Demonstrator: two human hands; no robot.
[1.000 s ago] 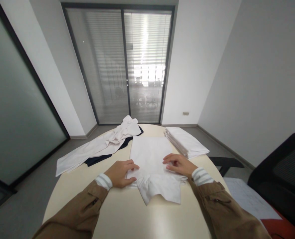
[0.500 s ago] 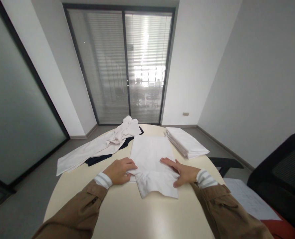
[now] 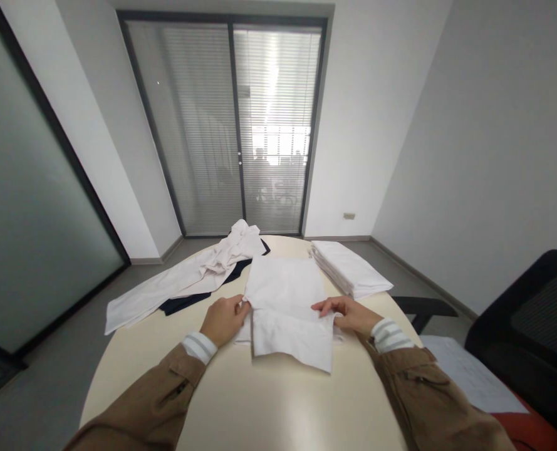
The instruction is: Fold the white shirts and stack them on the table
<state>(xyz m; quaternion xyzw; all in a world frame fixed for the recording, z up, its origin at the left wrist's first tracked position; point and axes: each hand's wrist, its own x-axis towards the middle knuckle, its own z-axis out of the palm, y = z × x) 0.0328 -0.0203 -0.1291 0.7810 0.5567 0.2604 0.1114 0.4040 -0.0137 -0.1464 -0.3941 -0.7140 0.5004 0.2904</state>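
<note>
A white cloth garment (image 3: 287,282), partly folded into a long rectangle, lies in front of me on the table. Its near end is folded across, with the loose edge slightly raised off the tabletop. My left hand (image 3: 224,318) pinches the garment's left edge between thumb and fingers. At the opposite edge, my right hand (image 3: 348,313) is closed on the cloth, its index finger resting on top and the thumb hidden. Small parts of a lower white layer stick out on both sides under the hands. The garment's exact kind cannot be made out.
The round cream table (image 3: 240,401) carries a folded white cloth stack (image 3: 353,269) at the back right. Crumpled white clothing (image 3: 179,279) lies at the left over a dark blue garment (image 3: 187,303). A black chair (image 3: 532,326) stands at the right, with papers (image 3: 470,376) beside it.
My left hand has risen slightly along the left edge and pinches it. The right hand has gone from lying spread on the cloth to gripping its edge. The near part now lies straighter.
</note>
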